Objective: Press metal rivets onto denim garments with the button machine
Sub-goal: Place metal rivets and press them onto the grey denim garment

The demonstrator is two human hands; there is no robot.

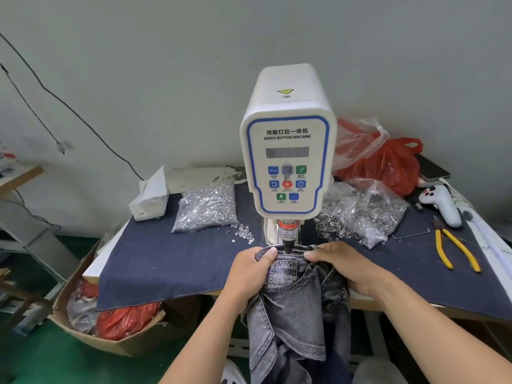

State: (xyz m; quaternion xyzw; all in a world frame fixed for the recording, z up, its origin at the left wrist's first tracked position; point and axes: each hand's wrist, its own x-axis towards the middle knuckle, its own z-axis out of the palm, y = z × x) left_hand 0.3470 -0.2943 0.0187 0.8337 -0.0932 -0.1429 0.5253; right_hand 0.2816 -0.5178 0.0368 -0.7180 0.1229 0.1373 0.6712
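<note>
A white servo button machine (288, 139) stands at the middle of the table, its black press tip (288, 248) pointing down onto the waistband of grey denim jeans (291, 306). The jeans hang off the table's front edge. My left hand (250, 273) grips the waistband just left of the tip, thumb on top. My right hand (343, 266) pinches the waistband just right of the tip. A clear bag of silver rivets (206, 206) lies left of the machine, and a bag of ring-shaped metal parts (363, 214) lies to its right.
Dark blue cloth (155, 259) covers the table. Yellow-handled pliers (454, 250) and a white handheld controller (443, 203) lie at the right. A red plastic bag (388, 164) sits behind. A white tissue box (149, 200) is at the left. A cardboard box (91, 325) stands on the floor.
</note>
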